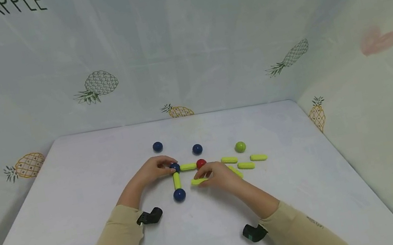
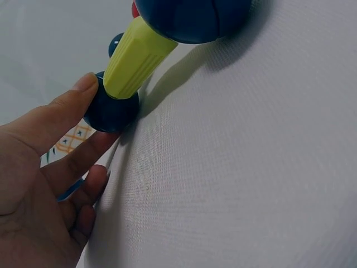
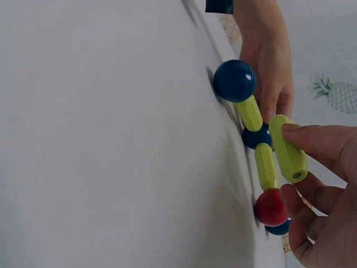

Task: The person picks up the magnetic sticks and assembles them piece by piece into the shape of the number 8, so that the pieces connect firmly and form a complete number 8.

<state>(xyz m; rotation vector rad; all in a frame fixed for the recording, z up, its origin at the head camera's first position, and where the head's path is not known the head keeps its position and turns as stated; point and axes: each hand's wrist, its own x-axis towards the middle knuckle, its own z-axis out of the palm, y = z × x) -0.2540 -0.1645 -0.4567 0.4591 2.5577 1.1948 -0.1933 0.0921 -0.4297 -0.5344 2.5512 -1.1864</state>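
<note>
My left hand (image 1: 151, 170) pinches a dark blue ball (image 2: 113, 114) between thumb and fingers. This ball is the corner of an L-shaped chain on the table. One yellow-green rod (image 1: 177, 181) joins it to a nearer blue ball (image 1: 179, 195); another rod (image 1: 188, 167) runs right to a red ball (image 1: 201, 163). Just right of the L, my right hand (image 1: 222, 174) grips a loose yellow-green rod (image 3: 288, 151) with thumb and fingers. A small grey disc shows in that rod's end. In the right wrist view the held rod overlaps the corner ball's edge.
Behind the chain lie two loose blue balls (image 1: 158, 147) and a green ball (image 1: 240, 146). Several loose rods (image 1: 246, 165) are scattered to the right of my right hand. The white table (image 1: 84, 181) ends at a pineapple-printed cloth backdrop (image 1: 184, 54).
</note>
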